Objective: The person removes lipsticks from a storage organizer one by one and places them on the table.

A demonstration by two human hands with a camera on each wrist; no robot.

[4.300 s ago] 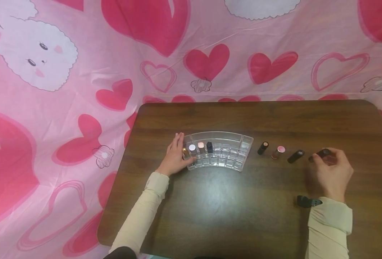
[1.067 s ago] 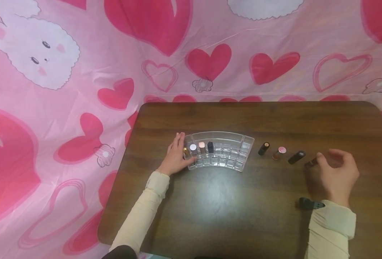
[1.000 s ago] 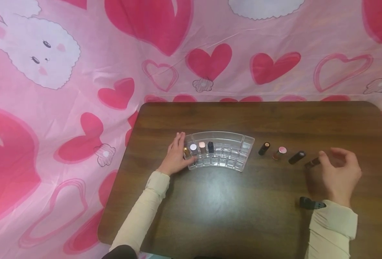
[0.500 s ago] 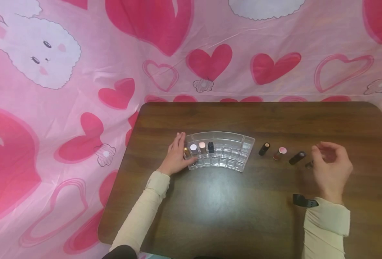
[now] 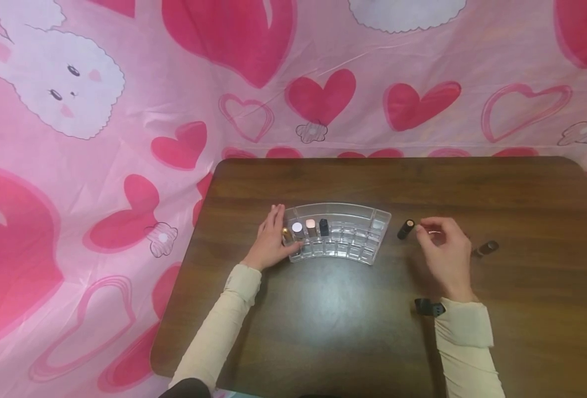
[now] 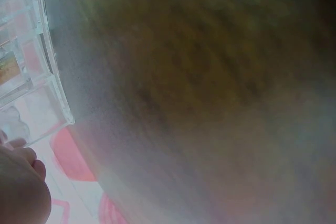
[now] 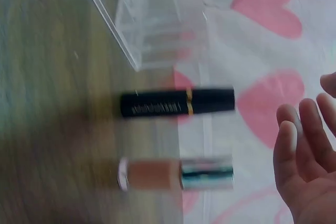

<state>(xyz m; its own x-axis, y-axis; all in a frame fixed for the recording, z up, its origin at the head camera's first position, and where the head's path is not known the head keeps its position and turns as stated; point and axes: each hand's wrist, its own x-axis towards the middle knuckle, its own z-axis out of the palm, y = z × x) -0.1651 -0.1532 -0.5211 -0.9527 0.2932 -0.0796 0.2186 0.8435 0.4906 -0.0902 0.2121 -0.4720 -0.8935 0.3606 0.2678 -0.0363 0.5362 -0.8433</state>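
Observation:
My left hand (image 5: 268, 243) rests against the left end of a clear fan-shaped lipstick organizer (image 5: 340, 209), fingers along its side, thumb over the front. Several lipsticks stand in its left slots, among them a white-topped one (image 5: 297, 228), a pink-topped one (image 5: 310, 226) and a black one (image 5: 324, 226). My right hand (image 5: 445, 251) hovers with loosely bent fingers and nothing between them, close to a black lipstick tube (image 5: 405, 229) with a gold band. In the right wrist view a peach tube with a shiny cap (image 7: 176, 174) stands beside that black tube.
A dark tube (image 5: 486, 249) stands to the right of my right hand. All of this is on a brown wooden table (image 5: 323, 331). A pink heart-print cloth (image 5: 253, 121) hangs behind and to the left.
The right hand has let go of the dark tube, leaving it standing at the right, and moved left, now hiding two tubes from the head view. The left hand has stayed put.

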